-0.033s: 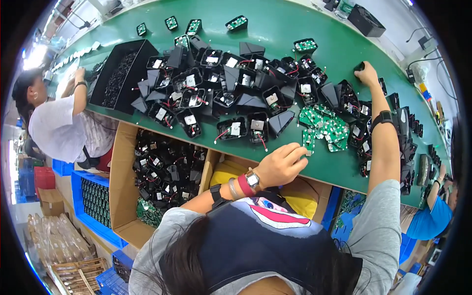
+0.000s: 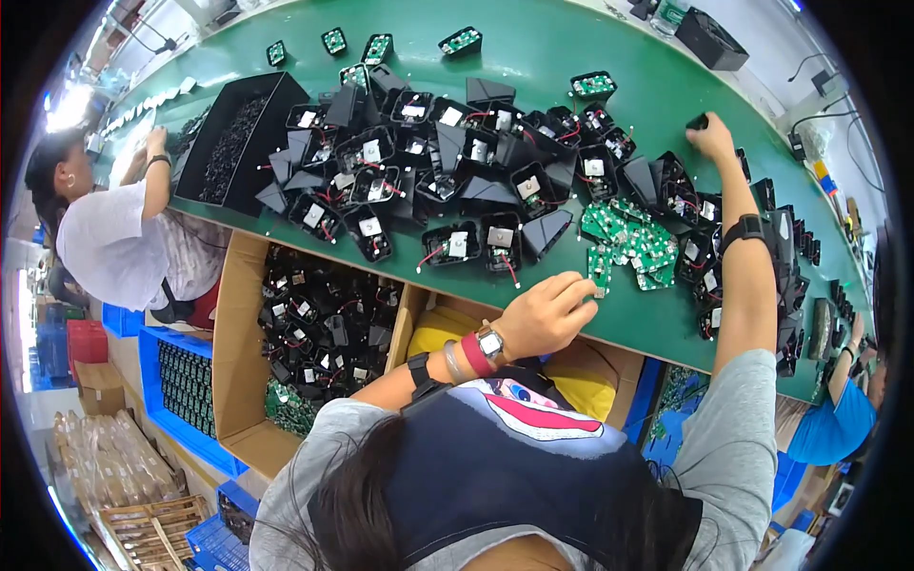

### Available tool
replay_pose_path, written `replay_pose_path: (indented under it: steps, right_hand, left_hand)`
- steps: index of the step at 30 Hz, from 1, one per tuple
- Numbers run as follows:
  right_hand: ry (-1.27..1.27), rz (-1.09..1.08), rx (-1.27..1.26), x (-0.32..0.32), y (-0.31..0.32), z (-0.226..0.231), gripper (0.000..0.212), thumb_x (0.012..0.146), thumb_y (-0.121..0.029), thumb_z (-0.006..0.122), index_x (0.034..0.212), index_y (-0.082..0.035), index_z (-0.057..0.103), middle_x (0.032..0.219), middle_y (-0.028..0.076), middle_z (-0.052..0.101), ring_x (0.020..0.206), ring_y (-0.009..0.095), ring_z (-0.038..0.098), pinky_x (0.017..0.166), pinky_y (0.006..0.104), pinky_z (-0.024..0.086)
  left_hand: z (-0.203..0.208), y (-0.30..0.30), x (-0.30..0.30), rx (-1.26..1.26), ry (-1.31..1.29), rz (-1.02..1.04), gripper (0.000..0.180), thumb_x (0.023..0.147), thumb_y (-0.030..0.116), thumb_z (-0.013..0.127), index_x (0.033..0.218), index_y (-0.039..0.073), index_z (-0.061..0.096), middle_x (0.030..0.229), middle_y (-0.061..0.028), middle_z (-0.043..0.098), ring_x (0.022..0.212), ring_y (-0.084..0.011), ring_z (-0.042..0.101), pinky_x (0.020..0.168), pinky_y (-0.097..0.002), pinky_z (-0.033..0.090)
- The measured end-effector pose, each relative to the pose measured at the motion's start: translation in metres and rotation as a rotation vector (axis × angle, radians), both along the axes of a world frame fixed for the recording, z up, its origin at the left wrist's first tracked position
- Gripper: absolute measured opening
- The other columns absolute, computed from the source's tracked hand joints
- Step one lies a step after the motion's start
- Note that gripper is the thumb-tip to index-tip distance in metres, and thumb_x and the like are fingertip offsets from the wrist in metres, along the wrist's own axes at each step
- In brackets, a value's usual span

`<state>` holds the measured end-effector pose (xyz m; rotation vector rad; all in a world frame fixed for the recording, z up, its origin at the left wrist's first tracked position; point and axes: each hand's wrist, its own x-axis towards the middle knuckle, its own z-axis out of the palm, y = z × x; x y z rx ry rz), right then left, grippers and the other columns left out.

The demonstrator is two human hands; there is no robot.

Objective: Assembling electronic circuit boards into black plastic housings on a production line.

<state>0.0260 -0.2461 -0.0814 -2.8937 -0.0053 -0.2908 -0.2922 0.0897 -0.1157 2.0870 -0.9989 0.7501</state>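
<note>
At the near table edge, my left hand [image 2: 548,317] is closed, its fingertips pinching the lower end of a narrow green circuit board [image 2: 599,262]. That board lies against a loose pile of green circuit boards [image 2: 638,238]. Out to the far right, my right arm is stretched over the table, and my right hand [image 2: 714,141] is closed round a small black plastic housing [image 2: 698,122], mostly covered by the fingers. Many open black housings [image 2: 502,240] with silvery blocks and red wires are heaped left of the boards. More black housings [image 2: 678,195] lie beneath my right forearm.
A black bin [image 2: 271,119] of small dark parts stands at the left. Below the table edge is a cardboard box [image 2: 240,352] full of housings, beside a blue crate [image 2: 148,366]. Co-workers sit at left [image 2: 114,238] and right [image 2: 828,419]. Housings with boards [image 2: 461,41] stand along the back.
</note>
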Motion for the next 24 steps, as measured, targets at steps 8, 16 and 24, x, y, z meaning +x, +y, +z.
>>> replay_pose_path:
  steps: [8,16,24]
  right_hand:
    - [0.091,0.459,0.736,-0.229,0.178,0.097,0.065,0.069,-0.001,0.071,0.124,-0.009,0.038,0.1,0.01,0.06,0.092,0.016,0.059,0.079,0.029,0.047]
    - [-0.014,0.439,0.663,-0.32,0.191,0.089,0.064,0.072,-0.008,0.069,0.13,-0.007,0.042,0.122,0.011,0.054,0.113,0.025,0.052,0.089,0.0353,0.043]
    - [-0.156,0.225,0.228,-0.274,0.178,0.004,0.03,0.073,-0.014,0.072,0.099,-0.004,0.063,0.094,0.013,0.063,0.093,0.029,0.056,0.081,0.0367,0.045]
  left_hand:
    - [0.003,0.012,-0.007,-0.489,0.588,-0.256,0.077,0.078,0.027,0.07,0.137,0.004,0.028,0.128,-0.0151,0.042,0.102,-0.0255,0.053,0.084,-0.0331,0.048]
    - [0.07,0.005,0.005,-1.319,1.118,-0.467,0.056,0.09,0.013,0.055,0.136,0.008,0.024,0.12,-0.0118,0.049,0.089,-0.0188,0.06,0.07,-0.0268,0.053]
    - [0.085,0.021,-0.002,-1.285,1.117,-0.392,0.047,0.089,0.011,0.055,0.131,0.007,0.033,0.115,-0.0091,0.054,0.098,-0.0148,0.057,0.082,-0.0291,0.049]
